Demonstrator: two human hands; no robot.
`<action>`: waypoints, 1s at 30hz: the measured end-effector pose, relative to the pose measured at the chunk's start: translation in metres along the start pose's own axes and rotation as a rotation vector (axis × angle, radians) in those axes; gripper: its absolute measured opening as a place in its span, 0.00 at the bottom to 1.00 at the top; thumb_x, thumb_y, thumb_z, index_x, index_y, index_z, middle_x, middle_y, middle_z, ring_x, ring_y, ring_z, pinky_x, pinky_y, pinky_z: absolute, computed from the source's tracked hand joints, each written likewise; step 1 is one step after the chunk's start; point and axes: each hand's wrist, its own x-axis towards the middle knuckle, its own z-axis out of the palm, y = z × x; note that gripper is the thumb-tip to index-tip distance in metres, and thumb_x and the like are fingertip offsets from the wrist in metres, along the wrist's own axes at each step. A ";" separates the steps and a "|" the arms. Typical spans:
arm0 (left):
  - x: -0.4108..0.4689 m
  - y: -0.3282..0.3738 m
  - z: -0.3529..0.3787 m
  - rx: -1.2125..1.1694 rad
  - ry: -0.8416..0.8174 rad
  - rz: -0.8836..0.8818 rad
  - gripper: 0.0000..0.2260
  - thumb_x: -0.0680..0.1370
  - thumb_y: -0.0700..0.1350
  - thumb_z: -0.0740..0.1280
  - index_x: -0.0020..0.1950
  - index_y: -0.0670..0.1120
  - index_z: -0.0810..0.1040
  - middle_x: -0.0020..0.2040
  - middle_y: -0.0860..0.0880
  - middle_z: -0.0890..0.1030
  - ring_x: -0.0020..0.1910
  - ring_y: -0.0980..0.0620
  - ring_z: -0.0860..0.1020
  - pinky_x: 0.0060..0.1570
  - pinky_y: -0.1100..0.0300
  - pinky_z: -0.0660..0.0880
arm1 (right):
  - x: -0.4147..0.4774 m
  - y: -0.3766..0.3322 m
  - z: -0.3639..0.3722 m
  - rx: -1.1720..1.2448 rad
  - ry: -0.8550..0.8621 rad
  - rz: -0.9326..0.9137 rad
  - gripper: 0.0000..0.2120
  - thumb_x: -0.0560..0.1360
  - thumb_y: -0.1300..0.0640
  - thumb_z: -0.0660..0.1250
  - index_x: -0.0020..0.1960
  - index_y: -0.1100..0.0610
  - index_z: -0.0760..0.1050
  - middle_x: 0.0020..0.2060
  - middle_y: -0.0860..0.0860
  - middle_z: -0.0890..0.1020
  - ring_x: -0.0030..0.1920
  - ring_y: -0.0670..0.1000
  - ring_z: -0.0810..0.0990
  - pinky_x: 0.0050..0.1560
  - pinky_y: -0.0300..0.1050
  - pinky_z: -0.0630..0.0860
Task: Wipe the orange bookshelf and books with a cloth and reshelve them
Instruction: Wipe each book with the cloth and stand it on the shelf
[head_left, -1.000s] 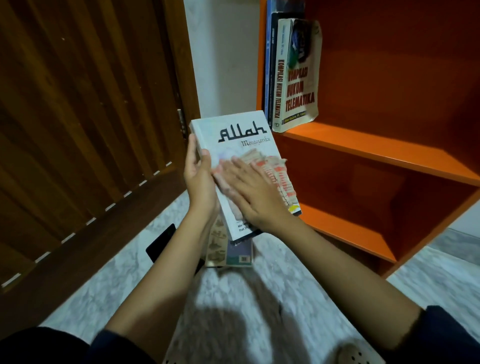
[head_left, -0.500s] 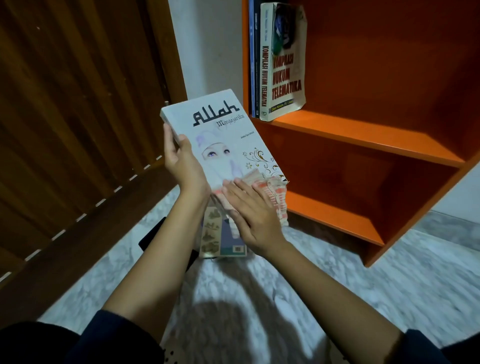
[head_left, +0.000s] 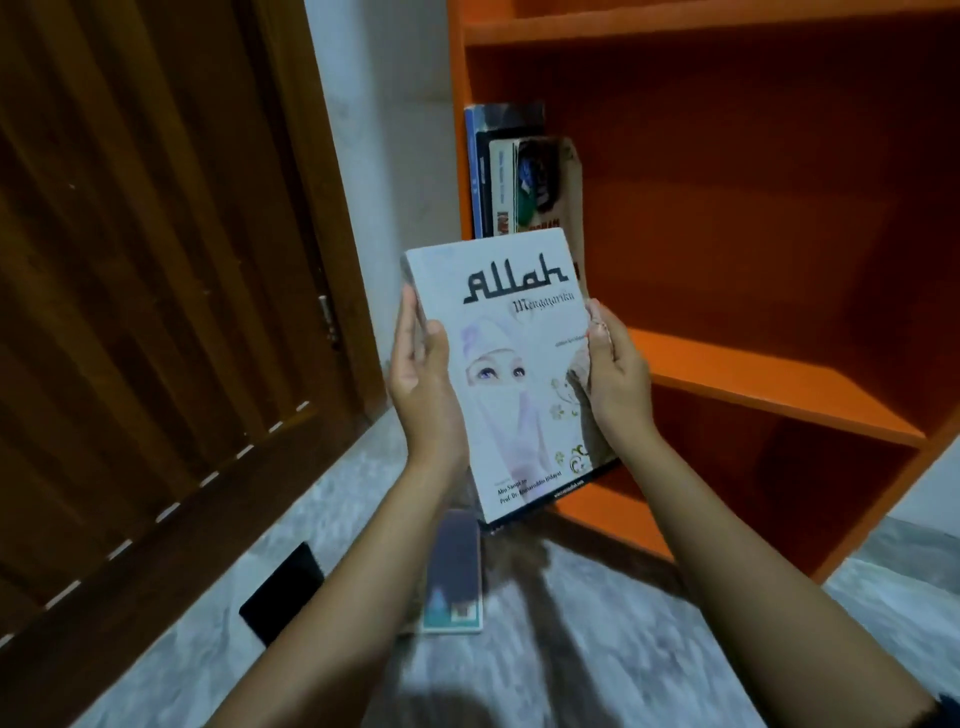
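I hold the white book (head_left: 519, 374) upright in front of the shelf (head_left: 753, 374). My left hand (head_left: 423, 384) clasps its left edge, thumb on the cover. My right hand (head_left: 618, 379) grips the right edge, with the cloth (head_left: 586, 371) seemingly pinched under that palm. Shelved books (head_left: 519, 176) stand at the board's left end. I judge this one ready to join them. A blurred book (head_left: 454, 577) lies on the floor (head_left: 571, 649), so more wiping is probably left.
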 end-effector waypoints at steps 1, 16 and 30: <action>0.002 -0.003 0.013 -0.004 -0.032 0.041 0.19 0.80 0.41 0.60 0.70 0.54 0.67 0.66 0.53 0.75 0.62 0.53 0.76 0.57 0.54 0.77 | 0.016 -0.005 -0.004 0.034 0.033 -0.020 0.18 0.82 0.50 0.52 0.70 0.48 0.67 0.65 0.45 0.74 0.64 0.47 0.73 0.60 0.50 0.73; 0.103 -0.092 0.103 0.479 -0.188 0.679 0.23 0.82 0.43 0.51 0.76 0.54 0.49 0.77 0.60 0.49 0.76 0.59 0.48 0.75 0.53 0.51 | 0.170 0.012 0.009 0.370 0.112 -0.061 0.13 0.81 0.52 0.57 0.64 0.48 0.71 0.46 0.43 0.81 0.46 0.41 0.82 0.42 0.36 0.79; 0.146 -0.113 0.110 0.664 -0.171 0.827 0.24 0.81 0.44 0.50 0.76 0.41 0.47 0.77 0.43 0.49 0.77 0.52 0.46 0.75 0.49 0.49 | 0.195 0.019 0.052 0.413 0.191 -0.176 0.19 0.83 0.53 0.52 0.73 0.52 0.63 0.71 0.52 0.68 0.68 0.48 0.69 0.66 0.42 0.69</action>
